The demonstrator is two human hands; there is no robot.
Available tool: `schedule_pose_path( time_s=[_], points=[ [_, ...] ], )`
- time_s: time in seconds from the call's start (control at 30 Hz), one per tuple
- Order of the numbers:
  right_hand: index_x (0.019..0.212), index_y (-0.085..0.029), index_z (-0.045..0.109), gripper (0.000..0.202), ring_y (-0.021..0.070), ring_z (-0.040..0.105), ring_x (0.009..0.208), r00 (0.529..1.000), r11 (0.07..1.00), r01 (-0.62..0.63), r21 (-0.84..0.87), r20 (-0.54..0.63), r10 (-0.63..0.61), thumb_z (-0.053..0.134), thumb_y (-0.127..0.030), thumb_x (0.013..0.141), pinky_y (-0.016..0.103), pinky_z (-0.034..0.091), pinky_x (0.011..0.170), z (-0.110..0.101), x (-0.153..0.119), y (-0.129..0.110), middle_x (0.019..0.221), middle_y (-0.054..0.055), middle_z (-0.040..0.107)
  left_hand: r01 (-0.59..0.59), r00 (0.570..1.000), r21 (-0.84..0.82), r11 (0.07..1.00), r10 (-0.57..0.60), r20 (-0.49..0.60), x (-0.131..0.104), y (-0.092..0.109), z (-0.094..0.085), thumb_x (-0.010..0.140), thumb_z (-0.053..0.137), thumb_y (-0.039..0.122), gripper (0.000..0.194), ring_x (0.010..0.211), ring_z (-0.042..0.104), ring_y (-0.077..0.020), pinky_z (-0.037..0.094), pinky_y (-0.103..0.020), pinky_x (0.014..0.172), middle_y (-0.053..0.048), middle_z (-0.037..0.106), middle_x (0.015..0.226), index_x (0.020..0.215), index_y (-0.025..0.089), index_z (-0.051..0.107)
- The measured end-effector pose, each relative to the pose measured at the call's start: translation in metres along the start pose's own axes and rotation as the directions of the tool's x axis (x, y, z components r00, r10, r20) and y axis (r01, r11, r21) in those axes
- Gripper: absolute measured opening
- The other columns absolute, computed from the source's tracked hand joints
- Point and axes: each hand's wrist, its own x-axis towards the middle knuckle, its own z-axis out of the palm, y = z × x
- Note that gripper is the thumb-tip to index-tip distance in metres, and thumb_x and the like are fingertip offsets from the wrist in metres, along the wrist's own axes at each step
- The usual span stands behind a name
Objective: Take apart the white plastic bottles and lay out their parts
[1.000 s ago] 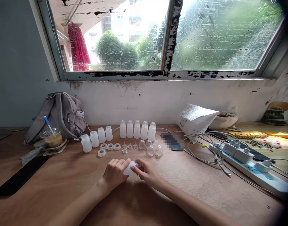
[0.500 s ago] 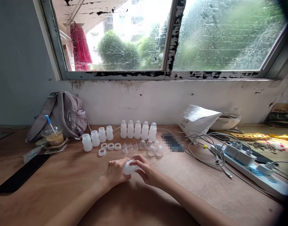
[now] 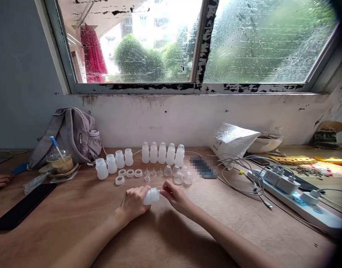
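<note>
My left hand [image 3: 134, 203] is wrapped round a small frosted baby bottle [image 3: 151, 197], which lies tilted with its threaded neck to the right. At that neck, my right hand [image 3: 175, 196] pinches what looks like the bottle's clear teat; the fingertips cover most of it. Just beyond my hands lie several white collar rings [image 3: 130, 173], clear teats [image 3: 153, 173] and domed clear caps [image 3: 178, 179]. Open bottles [image 3: 111, 164] stand upright behind the rings. Further right, a row of capped bottles [image 3: 162, 153] stands upright.
On the left are a black flat case [image 3: 22, 208], an iced drink cup [image 3: 60, 162], a grey backpack [image 3: 73, 137] and another person's hand [image 3: 0, 181]. To the right lie tangled cables [image 3: 229, 186], a power strip [image 3: 296, 201] and a silver-white pouch [image 3: 234, 141].
My right hand has shifted from round the bottle's end to a pinch at its neck, baring the threads. Another person's hand has come into view at the left edge.
</note>
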Motion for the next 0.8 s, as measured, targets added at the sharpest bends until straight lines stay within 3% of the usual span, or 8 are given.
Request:
schedule_pose_path(
  time_s=[0.23, 0.33, 0.43, 0.6, 0.8],
  points=[
    [0.078, -0.019, 0.045, 0.008, 0.0109, 0.046, 0.063, 0.998, 0.994, 0.016, 0.111, -0.059, -0.009, 0.043, -0.026, 0.082, 0.023, 0.041, 0.056, -0.006, 0.001, -0.001, 0.072, 0.0, 0.049, 0.075, 0.997, -0.254, 0.964, -0.066, 0.044, 0.004, 0.001, -0.007, 0.064, 0.057, 0.053, 0.05, 0.076, 0.058, -0.022, 0.039, -0.026, 0.06, -0.002, 0.061, 0.086, 0.104, 0.025, 0.046],
    [0.074, -0.019, 0.046, 0.01, 0.0111, 0.047, 0.064, 0.994, 0.988, 0.045, 0.145, -0.102, -0.03, 0.04, -0.021, 0.082, 0.023, 0.042, 0.055, -0.011, 0.001, -0.003, 0.075, 0.002, 0.048, 0.084, 0.996, -0.387, 0.918, -0.06, 0.073, 0.005, -0.001, -0.011, 0.063, 0.058, 0.054, 0.055, 0.075, 0.057, -0.0206, 0.04, -0.027, 0.063, -0.002, 0.06, 0.091, 0.108, 0.026, 0.043],
    [0.067, -0.019, 0.046, 0.014, 0.0123, 0.048, 0.067, 0.986, 0.99, 0.051, 0.132, -0.166, -0.028, 0.039, -0.017, 0.08, 0.023, 0.042, 0.053, -0.016, 0.003, -0.001, 0.078, 0.004, 0.048, 0.121, 0.992, -0.549, 0.827, -0.11, 0.053, 0.005, -0.004, -0.014, 0.071, 0.052, 0.048, 0.051, 0.079, 0.055, -0.0189, 0.04, -0.029, 0.07, -0.003, 0.058, 0.094, 0.114, 0.024, 0.038],
    [0.07, -0.018, 0.048, 0.015, 0.0122, 0.047, 0.062, 0.979, 0.998, -0.009, -0.058, -0.204, -0.003, 0.037, -0.01, 0.074, 0.023, 0.04, 0.052, -0.018, 0.005, 0.008, 0.073, 0.003, 0.049, 0.163, 0.967, -0.722, 0.672, -0.255, -0.019, 0.009, -0.012, -0.009, 0.079, 0.044, 0.041, 0.038, 0.096, 0.05, -0.0197, 0.037, -0.032, 0.083, -0.006, 0.052, 0.105, 0.111, 0.021, 0.038],
    [0.078, -0.018, 0.05, 0.022, 0.011, 0.047, 0.059, 0.995, 0.923, -0.008, -0.385, -0.093, -0.03, 0.033, -0.006, 0.076, 0.023, 0.037, 0.055, -0.013, 0.001, 0.018, 0.081, 0.003, 0.051, 0.039, 0.955, -0.798, 0.601, -0.258, -0.148, 0.016, -0.026, 0.007, 0.074, 0.054, 0.039, 0.047, 0.095, 0.052, -0.0174, 0.041, -0.03, 0.084, -0.007, 0.048, 0.107, 0.112, 0.021, 0.031]
  ],
)
